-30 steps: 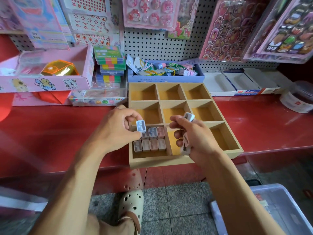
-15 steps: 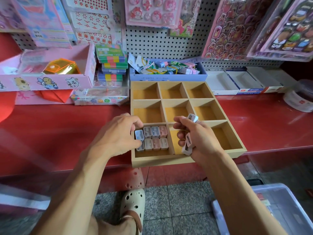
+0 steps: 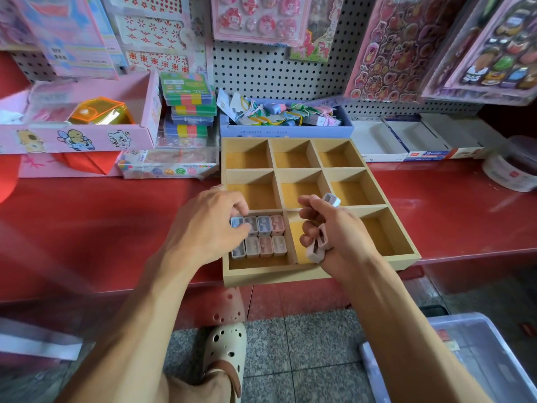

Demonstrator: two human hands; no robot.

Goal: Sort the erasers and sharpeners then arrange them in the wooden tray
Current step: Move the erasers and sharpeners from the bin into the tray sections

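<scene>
While your left hand (image 3: 209, 228) pinches a blue sharpener (image 3: 236, 221) into the wooden tray (image 3: 316, 274), near-left compartment, seven sharpeners (image 3: 264, 237) already stand there in two rows. Your right hand (image 3: 334, 234) grips several more sharpeners (image 3: 319, 245) above the near-middle compartment. Eight compartments remain unfilled; no erasers placed yet.

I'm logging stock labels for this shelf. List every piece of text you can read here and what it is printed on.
No text can be read with confidence.
Hanging blue-pink packet: dark print, blurred.
White and blue boxes: red logo and white print on the front edge, too small.
Blue box: faint line of characters, too small.
White tub: small red mark, unreadable.
Sharpeners in the wooden tray: no lettering visible.
</scene>
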